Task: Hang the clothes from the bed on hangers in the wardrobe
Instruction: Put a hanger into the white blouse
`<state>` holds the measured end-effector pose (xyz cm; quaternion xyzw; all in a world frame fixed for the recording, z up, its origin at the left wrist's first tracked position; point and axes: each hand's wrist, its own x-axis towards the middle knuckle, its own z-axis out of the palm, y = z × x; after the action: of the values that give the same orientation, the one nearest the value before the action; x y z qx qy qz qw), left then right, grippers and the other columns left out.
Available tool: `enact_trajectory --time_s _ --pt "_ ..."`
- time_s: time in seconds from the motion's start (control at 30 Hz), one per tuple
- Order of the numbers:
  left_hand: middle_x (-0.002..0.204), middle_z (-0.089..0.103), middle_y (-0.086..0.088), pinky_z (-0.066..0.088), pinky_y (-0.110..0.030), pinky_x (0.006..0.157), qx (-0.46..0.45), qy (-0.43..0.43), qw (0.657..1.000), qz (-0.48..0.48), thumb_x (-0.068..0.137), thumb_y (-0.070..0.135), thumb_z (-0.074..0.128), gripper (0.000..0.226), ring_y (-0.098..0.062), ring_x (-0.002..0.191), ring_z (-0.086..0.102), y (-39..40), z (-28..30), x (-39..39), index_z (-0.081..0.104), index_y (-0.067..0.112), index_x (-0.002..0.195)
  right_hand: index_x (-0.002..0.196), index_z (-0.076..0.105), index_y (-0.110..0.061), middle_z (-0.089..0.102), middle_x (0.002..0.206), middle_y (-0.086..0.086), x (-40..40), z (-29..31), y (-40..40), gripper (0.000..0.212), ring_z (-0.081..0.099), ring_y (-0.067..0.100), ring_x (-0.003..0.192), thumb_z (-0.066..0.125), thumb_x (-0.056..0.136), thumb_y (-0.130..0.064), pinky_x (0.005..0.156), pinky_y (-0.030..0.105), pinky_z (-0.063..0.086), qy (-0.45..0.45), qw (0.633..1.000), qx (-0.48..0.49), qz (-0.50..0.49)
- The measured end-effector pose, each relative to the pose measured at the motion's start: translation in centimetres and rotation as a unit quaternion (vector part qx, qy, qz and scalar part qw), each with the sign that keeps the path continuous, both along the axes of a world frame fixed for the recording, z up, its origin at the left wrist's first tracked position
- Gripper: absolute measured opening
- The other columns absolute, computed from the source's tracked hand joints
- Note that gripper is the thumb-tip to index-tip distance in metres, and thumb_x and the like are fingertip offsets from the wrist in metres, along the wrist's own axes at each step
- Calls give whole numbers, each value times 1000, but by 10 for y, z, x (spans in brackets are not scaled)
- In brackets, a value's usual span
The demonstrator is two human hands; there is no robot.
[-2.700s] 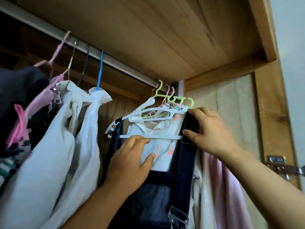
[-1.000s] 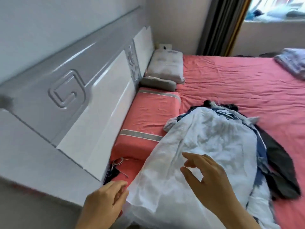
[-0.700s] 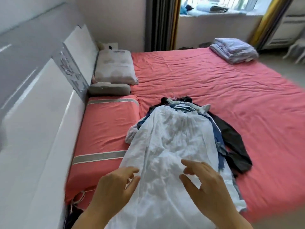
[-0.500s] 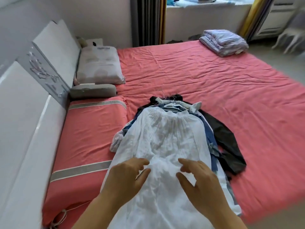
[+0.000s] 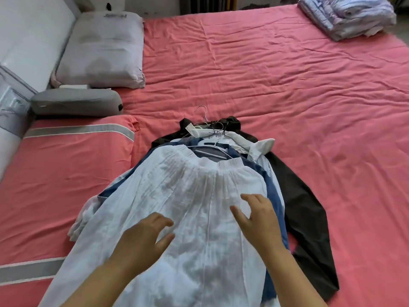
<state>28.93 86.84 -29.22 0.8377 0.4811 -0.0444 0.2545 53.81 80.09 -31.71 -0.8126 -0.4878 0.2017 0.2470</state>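
Hovering over one white garment (image 5: 188, 196), left hand (image 5: 143, 238), right hand (image 5: 259, 220) (both spread)

We see two bare forearms entering from bottom edge. No sleeves, cuffs or gloves in view on either arm. Left hand (image 5: 145, 237) bare: no ring, no watch, no band at wrist. Right hand (image 5: 260, 222) likewise bare, wrist uncovered. Fingers (image 5: 252, 197) short-nailed, unpainted as far as we can tell.

Soft, even daylight fills the frame, brightest at upper left; shadows are faint. Wide-angle bending curves the edges, and fine detail looks slightly smeared.
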Motion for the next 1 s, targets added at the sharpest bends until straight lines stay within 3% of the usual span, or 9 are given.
enact_trajectory --time_s 0.27,0.43,0.5,0.6,0.73,0.87,0.93,1.0 --pt "119 47 25 33 -10 67 -19 46 998 35 93 46 48 32 2 92 50 65 -57 55 53 36 123 135 44 -11 44 138 7 71 -91 90 59 32 23 129 58 88 -43 101 30 29 -26 998 -61 -8" --pt "112 43 29 33 -9 67 -31 47 998 42 92 48 47 31 5 92 49 69 -75 59 52 39 121 149 14 -14 17 155 10 87 -129 123 92 13 25 143 54 81 -62 115 44 9 -55 982 -176 35" --pt "113 44 29 37 -10 70 -35 46 997 46 92 49 47 30 5 95 50 65 -76 53 51 40 121 149 8 -14 18 155 9 91 -140 131 100 15 24 143 56 78 -65 114 49 7 -58 978 -199 32" --pt "113 43 31 37 -9 68 -30 52 997 53 92 51 46 28 6 96 51 59 -72 42 50 43 119 146 16 -13 35 143 11 93 -147 138 99 31 29 132 60 74 -66 109 47 19 -89 975 -203 24" --pt "109 41 35 42 -11 77 -19 34 996 81 91 51 48 25 6 99 53 54 -59 24 48 45 116 123 41 -12 44 123 10 91 -133 140 75 38 31 117 70 69 -54 93 40 28 -99 982 -159 -11" --pt "119 43 31 40 -10 73 15 25 995 95 89 50 52 28 11 92 50 51 -48 9 52 42 116 100 50 -5 51 104 15 81 -107 129 61 45 36 102 81 58 -36 79 41 26 -139 989 -47 -33" --pt "131 42 24 38 -9 82 41 5 994 104 85 57 51 42 11 103 46 51 -41 0 53 37 122 90 52 -2 52 92 18 71 -90 122 63 50 39 90 88 46 -28 74 42 28 -146 988 41 -20" --pt "141 41 11 34 -19 97 78 -11 989 121 76 64 40 65 -6 124 44 52 -28 -8 52 29 129 87 52 -4 51 86 16 58 -67 117 68 50 38 85 91 37 -28 73 40 28 -154 982 110 6"
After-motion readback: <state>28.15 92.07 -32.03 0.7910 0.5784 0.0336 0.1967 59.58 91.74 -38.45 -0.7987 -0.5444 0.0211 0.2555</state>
